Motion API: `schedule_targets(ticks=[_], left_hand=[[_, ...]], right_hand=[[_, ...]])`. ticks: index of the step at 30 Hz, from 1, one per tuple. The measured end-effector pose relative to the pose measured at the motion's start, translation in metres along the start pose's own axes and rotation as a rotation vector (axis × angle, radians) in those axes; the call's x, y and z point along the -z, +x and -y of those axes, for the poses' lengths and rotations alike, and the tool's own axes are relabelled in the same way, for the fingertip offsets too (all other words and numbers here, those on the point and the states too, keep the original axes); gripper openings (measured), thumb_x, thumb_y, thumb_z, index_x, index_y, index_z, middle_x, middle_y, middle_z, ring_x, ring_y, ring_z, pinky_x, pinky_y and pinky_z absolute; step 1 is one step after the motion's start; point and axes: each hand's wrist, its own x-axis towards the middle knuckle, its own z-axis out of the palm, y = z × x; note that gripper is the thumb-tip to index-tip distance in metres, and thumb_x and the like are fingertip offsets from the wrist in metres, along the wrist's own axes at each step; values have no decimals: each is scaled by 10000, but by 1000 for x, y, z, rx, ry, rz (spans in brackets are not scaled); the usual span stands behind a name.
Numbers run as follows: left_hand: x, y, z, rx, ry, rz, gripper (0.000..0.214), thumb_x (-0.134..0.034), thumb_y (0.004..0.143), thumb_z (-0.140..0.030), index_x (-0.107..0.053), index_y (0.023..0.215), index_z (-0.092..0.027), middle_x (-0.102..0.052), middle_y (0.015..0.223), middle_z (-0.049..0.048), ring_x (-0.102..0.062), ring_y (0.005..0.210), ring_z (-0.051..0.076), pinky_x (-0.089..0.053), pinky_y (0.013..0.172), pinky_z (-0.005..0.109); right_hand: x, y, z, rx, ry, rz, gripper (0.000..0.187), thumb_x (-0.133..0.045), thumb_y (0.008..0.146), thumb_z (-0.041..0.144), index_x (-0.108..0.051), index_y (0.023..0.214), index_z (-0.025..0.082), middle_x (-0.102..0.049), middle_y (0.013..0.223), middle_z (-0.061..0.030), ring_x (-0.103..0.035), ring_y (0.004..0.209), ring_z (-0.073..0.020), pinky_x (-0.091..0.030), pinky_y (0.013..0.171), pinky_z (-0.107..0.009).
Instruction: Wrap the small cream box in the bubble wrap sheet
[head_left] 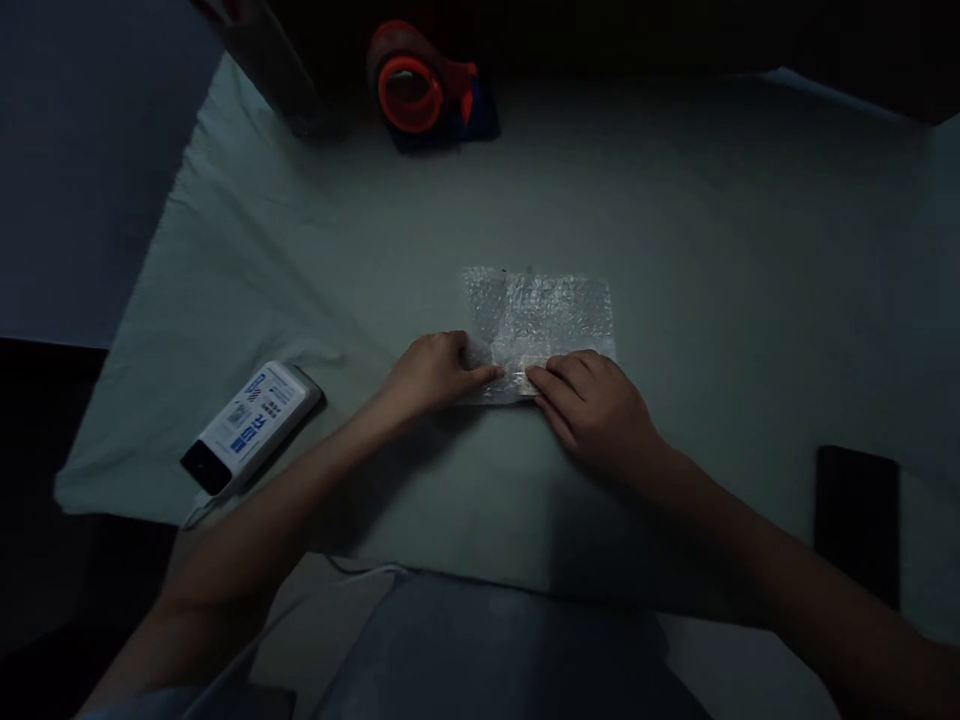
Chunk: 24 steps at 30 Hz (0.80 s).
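Observation:
A sheet of clear bubble wrap (559,305) lies flat on the cloth, its near edge folded over. My left hand (431,372) grips its left near corner, the thumb on top and the fingers curled at the side. On the near part of the wrap is a small pale object (529,378), partly covered; I cannot make out its kind. My right hand (600,400) has its fingers closed together and pressed down on that object and the wrap's near edge.
A red and blue tape dispenser (420,90) stands at the back. To the left lies a white power bank (255,425) with a cable. A dark flat object (856,520) rests at the right. Pale cloth (712,230) covers the table, and the light is dim.

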Motion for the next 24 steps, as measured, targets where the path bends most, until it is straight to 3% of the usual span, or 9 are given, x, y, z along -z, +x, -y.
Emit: schedule_targets(ticks=[2, 5, 10, 13, 17, 21, 24], left_hand=[[0, 0, -1, -3, 10, -4, 464, -574, 694, -642, -471, 580, -204, -485, 531, 3, -470, 519, 158, -271, 517, 266], [1, -1, -1, 40, -48, 97, 432, -594, 697, -582, -479, 540, -196, -488, 504, 6, -479, 504, 153, -279, 496, 260], [-2, 1, -1, 160, -589, 266, 240, -609, 709, -413, -586, 674, -177, -551, 547, -11, -495, 474, 120, -337, 453, 230], [-5, 5, -7, 96, -832, 364, 247, -563, 757, -336, -570, 583, -160, -547, 481, -10, -486, 428, 97, -371, 450, 215], [-1, 8, -22, -4, -993, 515, 358, -459, 840, -297, -582, 547, -131, -599, 503, 29, -552, 460, 97, -437, 485, 204], [3, 2, -34, 45, -1054, 465, 239, -460, 845, -230, -631, 728, -113, -643, 622, 30, -620, 543, 113, -483, 524, 218], [-2, -8, -35, -50, -956, 329, 170, -511, 814, -172, -660, 871, -112, -661, 706, 33, -629, 622, 114, -510, 608, 241]], right_hand=[[0, 1, 0, -3, -20, 17, 317, -454, 880, 143, -596, 1163, 125, -631, 933, -123, -520, 841, -225, -445, 750, -363], [3, 3, 2, 7, -70, 50, 342, -445, 870, 120, -603, 1171, 146, -612, 890, -115, -514, 805, -220, -435, 731, -364], [6, 6, 4, 13, -114, 92, 340, -418, 871, 96, -613, 1146, 142, -611, 892, -106, -521, 816, -217, -430, 785, -368], [5, 6, 4, 32, -121, 72, 332, -424, 869, 97, -610, 1141, 135, -617, 889, -106, -522, 815, -221, -434, 781, -370], [1, 5, 1, 45, -71, 20, 293, -461, 861, 103, -615, 1110, 114, -635, 890, -102, -531, 815, -220, -447, 767, -362], [-1, 0, -1, 33, 44, -70, 215, -504, 854, 136, -628, 1022, 82, -662, 944, -117, -559, 870, -222, -466, 817, -360], [-3, -5, -4, 18, 121, -139, 186, -522, 835, 122, -632, 981, 85, -674, 959, -122, -577, 911, -223, -479, 850, -364]])
